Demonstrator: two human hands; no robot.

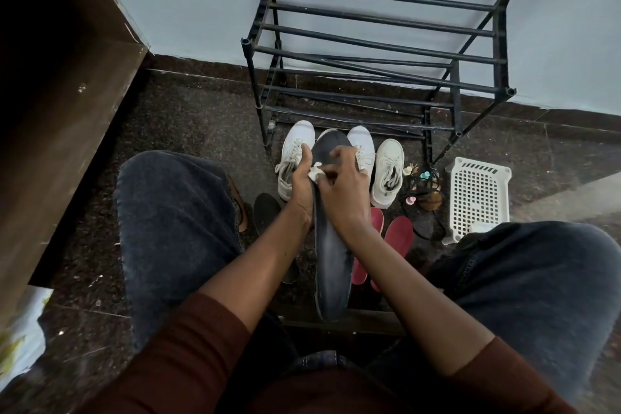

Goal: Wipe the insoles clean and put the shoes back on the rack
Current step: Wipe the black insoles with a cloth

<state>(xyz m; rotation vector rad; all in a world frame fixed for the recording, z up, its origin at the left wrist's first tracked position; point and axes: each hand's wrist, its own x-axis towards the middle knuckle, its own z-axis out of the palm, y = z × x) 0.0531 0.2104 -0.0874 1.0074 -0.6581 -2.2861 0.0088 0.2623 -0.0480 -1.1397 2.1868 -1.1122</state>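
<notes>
I hold a long dark grey insole (331,255) upright between my knees. My left hand (302,185) grips its left edge near the middle. My right hand (346,188) presses a small white cloth (315,172) against the insole's upper face, fingers curled round the cloth. Three white sneakers (294,158) (363,148) (388,171) stand on the floor behind the insole, in front of the black shoe rack (376,54). Two red insoles (396,235) lie on the floor to the right, and a dark insole (267,212) lies to the left.
The black rack stands against the pale wall with bare bars. A white plastic basket (477,198) sits at the right, beside small bottles and a dark cord (421,191). A brown wooden panel (57,104) fills the left side. My knees in dark jeans flank the work.
</notes>
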